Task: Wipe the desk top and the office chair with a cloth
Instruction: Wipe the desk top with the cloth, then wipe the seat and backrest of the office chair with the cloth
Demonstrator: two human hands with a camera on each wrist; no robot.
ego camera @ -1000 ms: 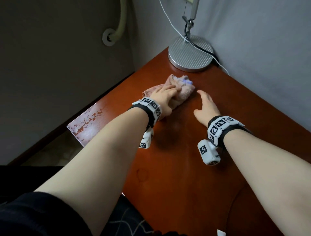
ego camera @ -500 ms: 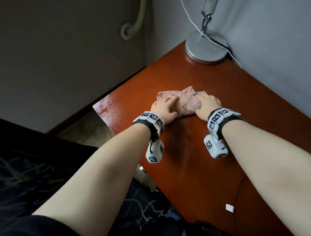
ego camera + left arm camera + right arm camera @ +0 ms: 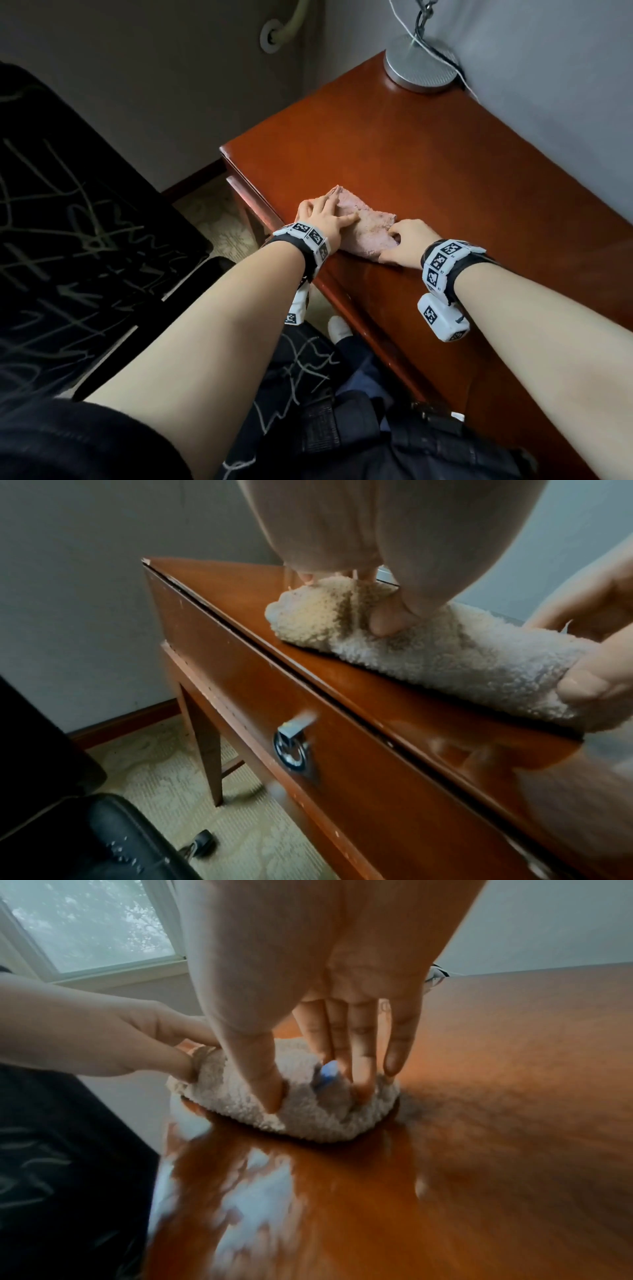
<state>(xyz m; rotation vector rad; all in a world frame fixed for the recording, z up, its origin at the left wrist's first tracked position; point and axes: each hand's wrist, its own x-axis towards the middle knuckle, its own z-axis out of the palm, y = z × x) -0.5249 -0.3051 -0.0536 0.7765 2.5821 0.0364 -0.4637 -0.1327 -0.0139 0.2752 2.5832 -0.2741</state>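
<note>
Both hands on the cloth at the desk's front edge.

Red-brown desk top (image 3: pixel 428 164) runs bare from the near-left corner back to the lamp base (image 3: pixel 420 70) by the wall; black office chair (image 3: pixel 68 212) stands well apart to the left. Pink terry cloth (image 3: pixel 366 228) lies bunched just inside the front edge, above the drawer's ring pull (image 3: pixel 293 746). Left hand (image 3: pixel 325 219) presses it, fingers curled in; right hand (image 3: pixel 409 241) pinches its other end. Half a second ago the cloth lay farther in from the edge.
</note>
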